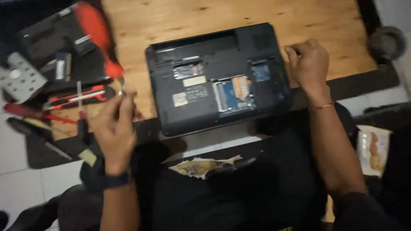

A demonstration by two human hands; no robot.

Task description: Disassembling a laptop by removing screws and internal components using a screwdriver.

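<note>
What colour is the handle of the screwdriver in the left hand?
Red, blurred by motion; the head view shows the screwdriver held by the left hand.

the far stretch of the wooden board [222,13] beyond the laptop [218,77] lies bare, so there is room to pass along that edge. a strip of bare wood also runs between the laptop's left side and the tool pile. the left is crowded: a dark laptop part [60,42], a grey metal bracket [21,79], a red-and-black knife [79,96] and loose screwdrivers [34,113] block it. the left hand [113,128] raises a red-handled screwdriver [100,36] across that gap. the right hand [308,62] sits fisted at the laptop's right edge, closing that side.
</note>
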